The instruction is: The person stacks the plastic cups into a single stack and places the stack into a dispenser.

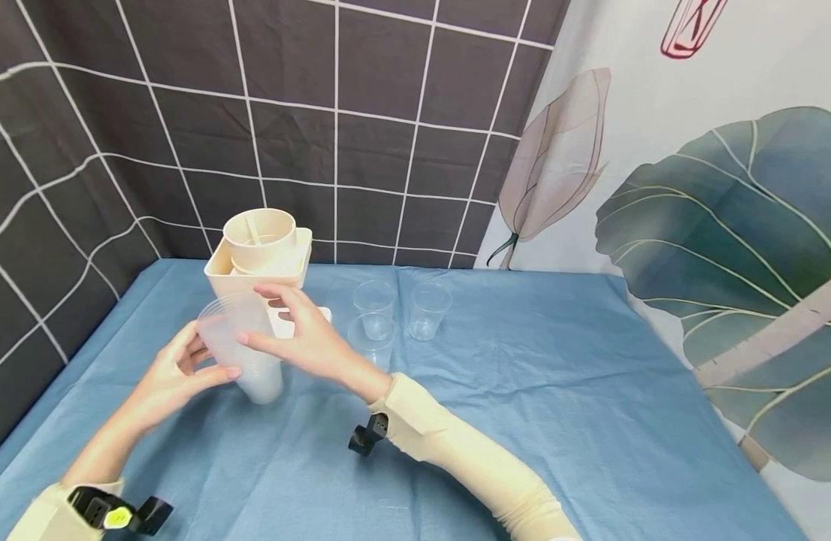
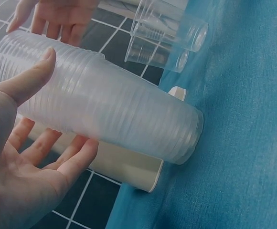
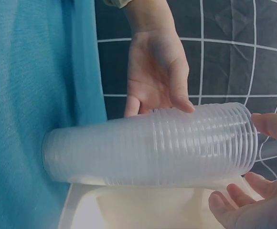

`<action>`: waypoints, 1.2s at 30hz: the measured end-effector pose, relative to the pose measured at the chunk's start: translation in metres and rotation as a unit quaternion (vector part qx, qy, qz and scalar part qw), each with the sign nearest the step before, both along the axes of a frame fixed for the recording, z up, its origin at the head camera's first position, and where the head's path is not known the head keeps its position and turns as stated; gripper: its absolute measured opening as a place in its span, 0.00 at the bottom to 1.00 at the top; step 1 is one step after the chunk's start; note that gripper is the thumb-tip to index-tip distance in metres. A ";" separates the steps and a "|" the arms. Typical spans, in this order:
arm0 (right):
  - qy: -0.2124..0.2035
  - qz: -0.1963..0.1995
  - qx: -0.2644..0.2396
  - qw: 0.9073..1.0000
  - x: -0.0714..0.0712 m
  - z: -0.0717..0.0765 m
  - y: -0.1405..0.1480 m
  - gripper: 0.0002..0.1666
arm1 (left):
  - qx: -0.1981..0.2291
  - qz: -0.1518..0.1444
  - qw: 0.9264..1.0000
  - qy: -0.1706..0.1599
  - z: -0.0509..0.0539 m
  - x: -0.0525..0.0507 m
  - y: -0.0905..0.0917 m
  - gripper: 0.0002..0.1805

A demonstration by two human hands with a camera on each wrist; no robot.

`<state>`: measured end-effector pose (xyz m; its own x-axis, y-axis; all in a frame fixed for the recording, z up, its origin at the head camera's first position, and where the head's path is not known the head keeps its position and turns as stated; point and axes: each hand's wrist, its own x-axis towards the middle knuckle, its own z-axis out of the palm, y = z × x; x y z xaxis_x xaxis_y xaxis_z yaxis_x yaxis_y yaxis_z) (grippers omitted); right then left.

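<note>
My left hand (image 1: 172, 376) holds a tilted stack of clear plastic cups (image 2: 129, 105), thumb on one side and fingers on the other. The base of the stack is down by the blue cloth; whether it rests there I cannot tell. Around the upper, rim end of the stack, my right hand (image 3: 262, 181) is spread with its thumb and fingers apart. One of its fingertips comes close to the top rim in the right wrist view; contact is unclear. Three separate clear cups stand to the right: a back one (image 1: 375, 299), a front one (image 1: 371, 334) and a right one (image 1: 429, 309).
Behind the stack stands a cream square container (image 1: 236, 284) with a round divided cup (image 1: 260, 234) on it. A small white piece (image 1: 282, 324) lies in front, partly hidden by the right hand. Blue cloth (image 1: 557, 391) covers the table; a dark gridded curtain (image 1: 382, 143) hangs behind.
</note>
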<state>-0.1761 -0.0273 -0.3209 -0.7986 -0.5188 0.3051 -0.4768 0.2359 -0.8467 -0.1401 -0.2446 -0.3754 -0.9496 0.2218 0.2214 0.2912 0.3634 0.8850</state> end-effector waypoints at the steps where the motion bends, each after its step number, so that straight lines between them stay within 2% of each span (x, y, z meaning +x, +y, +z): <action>1: 0.006 0.001 0.000 1.000 0.000 0.000 0.001 0.36 | 0.001 0.001 1.000 -0.001 0.000 0.000 0.000 0.41; 9: 0.058 0.003 0.017 0.998 0.001 0.001 0.008 0.36 | 0.004 0.003 1.000 -0.001 -0.001 0.001 -0.001 0.41; 13: 0.070 -0.004 0.038 0.997 0.002 0.002 0.013 0.36 | 0.007 0.003 1.000 0.000 -0.001 0.000 -0.001 0.41; 27: 0.080 -0.026 0.062 0.994 0.008 0.003 0.039 0.35 | -0.005 0.013 1.000 -0.004 0.000 -0.001 0.000 0.41; 36: 0.067 -0.044 0.062 0.995 0.009 0.004 0.058 0.35 | -0.002 0.009 1.000 0.003 0.000 0.000 0.000 0.40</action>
<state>-0.1676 0.0306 -0.3168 -0.7990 -0.4887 0.3503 -0.5568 0.3814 -0.7379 -0.1404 -0.2442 -0.3755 -0.9523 0.2049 0.2260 0.2893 0.3719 0.8820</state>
